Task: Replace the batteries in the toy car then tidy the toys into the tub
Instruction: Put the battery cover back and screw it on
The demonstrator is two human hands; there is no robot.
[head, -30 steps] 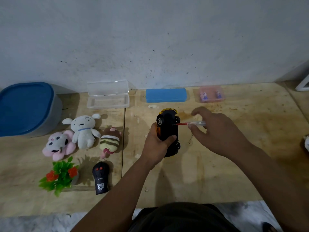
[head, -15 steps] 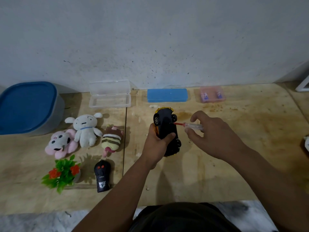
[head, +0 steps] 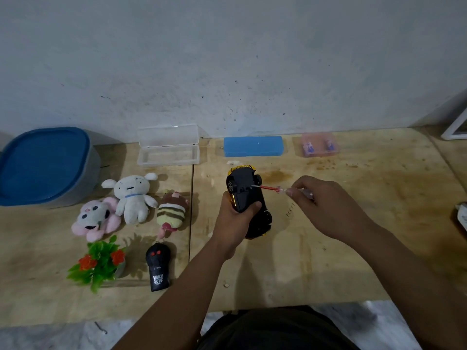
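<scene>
- Since a second ago, right hand (head: 326, 205) has drawn back slightly, its fingers pinching the clear-handled, red-shafted screwdriver (head: 274, 189).
- Its tip sits at the upturned underside of the black-and-yellow plastic toy car (head: 246, 200), gripped by the left hand (head: 236, 223) above the wooden table (head: 353, 248).
- Judging so, the battery cover's screw is being worked; blue-lidded grey tub (head: 43, 165) is shut, far left.

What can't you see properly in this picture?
Head view only:
- Toy car: its battery cover is hidden by the left hand.
- Screwdriver: its handle is hidden in the right hand.
- Tub: its inside is hidden by the blue lid.
- Pink case: its contents are too small.
</scene>
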